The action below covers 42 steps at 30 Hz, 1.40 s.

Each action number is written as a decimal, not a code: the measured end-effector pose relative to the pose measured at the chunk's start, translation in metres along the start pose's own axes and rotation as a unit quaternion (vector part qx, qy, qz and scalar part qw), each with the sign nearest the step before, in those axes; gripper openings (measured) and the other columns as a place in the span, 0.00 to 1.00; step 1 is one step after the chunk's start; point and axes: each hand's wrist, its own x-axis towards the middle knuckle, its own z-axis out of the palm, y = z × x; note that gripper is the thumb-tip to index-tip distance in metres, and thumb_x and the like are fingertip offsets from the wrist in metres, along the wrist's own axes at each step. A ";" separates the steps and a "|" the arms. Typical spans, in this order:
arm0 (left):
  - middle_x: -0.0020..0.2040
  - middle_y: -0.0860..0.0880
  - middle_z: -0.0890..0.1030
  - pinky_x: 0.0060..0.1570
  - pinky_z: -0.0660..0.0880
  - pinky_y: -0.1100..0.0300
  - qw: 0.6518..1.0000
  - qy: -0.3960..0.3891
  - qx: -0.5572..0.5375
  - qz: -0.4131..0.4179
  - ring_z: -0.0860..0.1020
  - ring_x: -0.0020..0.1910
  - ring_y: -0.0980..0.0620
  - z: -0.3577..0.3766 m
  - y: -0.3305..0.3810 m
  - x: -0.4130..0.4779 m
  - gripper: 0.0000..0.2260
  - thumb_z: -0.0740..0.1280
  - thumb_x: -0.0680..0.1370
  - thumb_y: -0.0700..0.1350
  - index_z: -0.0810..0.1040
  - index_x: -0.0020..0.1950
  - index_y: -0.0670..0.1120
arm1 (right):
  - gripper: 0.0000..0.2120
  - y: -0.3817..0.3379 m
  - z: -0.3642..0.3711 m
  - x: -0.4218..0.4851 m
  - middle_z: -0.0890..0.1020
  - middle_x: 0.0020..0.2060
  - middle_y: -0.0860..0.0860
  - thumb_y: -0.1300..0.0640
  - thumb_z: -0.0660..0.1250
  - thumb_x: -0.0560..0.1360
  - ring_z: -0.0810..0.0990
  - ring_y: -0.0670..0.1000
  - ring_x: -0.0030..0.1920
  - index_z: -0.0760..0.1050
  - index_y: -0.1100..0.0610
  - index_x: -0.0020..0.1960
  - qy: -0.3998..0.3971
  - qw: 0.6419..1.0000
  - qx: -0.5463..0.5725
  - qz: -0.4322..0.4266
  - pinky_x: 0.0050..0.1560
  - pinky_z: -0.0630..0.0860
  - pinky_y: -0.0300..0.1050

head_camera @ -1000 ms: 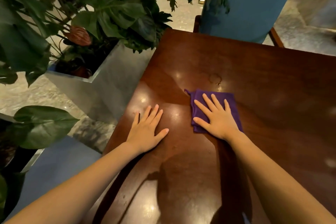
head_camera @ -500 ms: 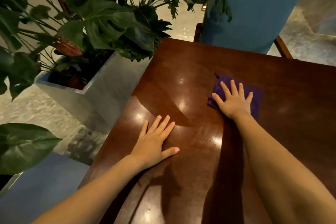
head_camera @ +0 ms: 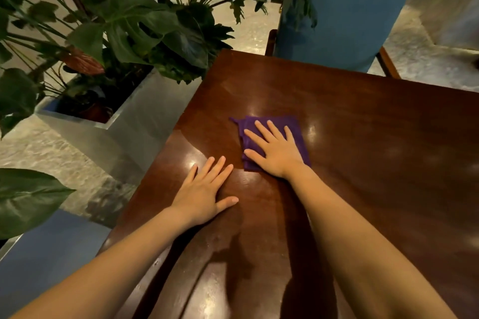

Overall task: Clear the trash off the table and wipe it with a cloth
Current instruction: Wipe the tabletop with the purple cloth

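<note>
A folded purple cloth [head_camera: 298,127] lies flat on the dark glossy wooden table [head_camera: 375,153], near its left-middle part. My right hand [head_camera: 276,150] presses down on the cloth with fingers spread, covering most of it. My left hand [head_camera: 204,195] rests flat on the bare wood just left of and nearer than the cloth, fingers apart, holding nothing. No trash shows on the tabletop.
A grey rectangular planter [head_camera: 116,134] with large green leaves [head_camera: 145,26] stands close against the table's left edge. A blue upholstered chair [head_camera: 344,8] stands at the far side. Another big leaf [head_camera: 28,197] hangs at lower left. Stone floor surrounds the table.
My right hand has slid the cloth back toward me and to the left, from the far middle of the table. My left hand has stayed flat in place.
</note>
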 end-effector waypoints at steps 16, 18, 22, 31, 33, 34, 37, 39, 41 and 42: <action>0.78 0.52 0.40 0.75 0.39 0.49 1.000 -0.009 0.002 0.016 0.38 0.77 0.51 -0.001 0.008 -0.007 0.33 0.48 0.77 0.66 0.41 0.77 0.54 | 0.30 0.034 0.009 -0.145 0.44 0.78 0.48 0.34 0.43 0.77 0.40 0.54 0.77 0.44 0.41 0.76 0.031 0.940 0.053 0.337 0.74 0.40 0.62; 0.78 0.52 0.40 0.75 0.39 0.49 0.999 -0.025 0.009 0.024 0.38 0.77 0.51 -0.001 -0.003 -0.017 0.33 0.48 0.77 0.66 0.41 0.77 0.54 | 0.31 0.010 0.015 -0.147 0.43 0.78 0.50 0.34 0.43 0.77 0.40 0.56 0.77 0.43 0.43 0.76 0.026 0.928 0.057 0.367 0.74 0.40 0.64; 0.78 0.51 0.41 0.75 0.40 0.48 0.999 -0.024 0.022 0.010 0.39 0.77 0.50 -0.005 -0.043 -0.042 0.36 0.46 0.74 0.69 0.41 0.77 0.55 | 0.32 -0.012 0.015 -0.132 0.43 0.78 0.51 0.33 0.42 0.76 0.40 0.58 0.77 0.41 0.43 0.76 0.036 0.926 0.050 0.372 0.73 0.39 0.66; 0.78 0.53 0.40 0.74 0.37 0.48 1.000 0.024 0.007 0.018 0.35 0.75 0.53 0.010 -0.078 -0.067 0.47 0.27 0.60 0.76 0.40 0.76 0.56 | 0.34 -0.065 0.009 -0.052 0.43 0.78 0.52 0.31 0.42 0.75 0.39 0.60 0.77 0.42 0.44 0.76 0.038 0.952 0.045 0.300 0.72 0.38 0.68; 0.78 0.53 0.41 0.73 0.36 0.50 0.999 0.037 -0.003 0.024 0.35 0.74 0.55 0.011 -0.079 -0.068 0.45 0.30 0.62 0.75 0.41 0.76 0.56 | 0.34 -0.082 0.009 -0.029 0.42 0.78 0.52 0.31 0.42 0.75 0.39 0.59 0.77 0.42 0.44 0.76 0.032 0.963 0.043 0.263 0.71 0.38 0.69; 0.78 0.52 0.41 0.73 0.36 0.51 0.999 0.042 -0.002 0.028 0.36 0.75 0.54 0.011 -0.081 -0.070 0.43 0.32 0.64 0.74 0.42 0.76 0.56 | 0.34 -0.089 0.009 -0.018 0.42 0.78 0.51 0.31 0.42 0.75 0.39 0.59 0.77 0.42 0.44 0.76 0.030 0.969 0.042 0.243 0.71 0.38 0.69; 0.78 0.53 0.41 0.71 0.34 0.54 0.999 0.045 -0.002 0.030 0.37 0.76 0.52 0.010 -0.087 -0.084 0.40 0.36 0.67 0.71 0.42 0.76 0.56 | 0.34 -0.110 0.009 0.010 0.42 0.78 0.51 0.31 0.41 0.75 0.38 0.59 0.77 0.41 0.43 0.76 0.023 0.981 0.036 0.188 0.71 0.38 0.69; 0.78 0.54 0.40 0.71 0.33 0.56 0.998 0.053 -0.008 0.023 0.34 0.75 0.54 0.016 -0.092 -0.100 0.38 0.37 0.68 0.70 0.42 0.76 0.56 | 0.34 -0.123 0.010 0.020 0.42 0.78 0.51 0.31 0.42 0.75 0.38 0.59 0.77 0.42 0.43 0.76 0.021 0.986 0.038 0.162 0.71 0.38 0.68; 0.77 0.55 0.40 0.72 0.33 0.57 0.998 0.060 -0.021 0.009 0.33 0.74 0.55 0.024 -0.094 -0.117 0.36 0.38 0.70 0.69 0.42 0.76 0.56 | 0.34 -0.141 0.014 0.023 0.42 0.78 0.51 0.31 0.42 0.75 0.38 0.59 0.77 0.42 0.44 0.76 0.020 0.987 0.042 0.151 0.71 0.38 0.68; 0.77 0.55 0.39 0.72 0.33 0.58 0.998 0.059 -0.030 0.002 0.33 0.74 0.55 0.027 -0.094 -0.124 0.36 0.38 0.70 0.69 0.42 0.76 0.57 | 0.33 -0.151 0.017 0.024 0.42 0.78 0.51 0.32 0.42 0.75 0.38 0.59 0.77 0.43 0.44 0.77 0.020 0.988 0.043 0.148 0.71 0.38 0.68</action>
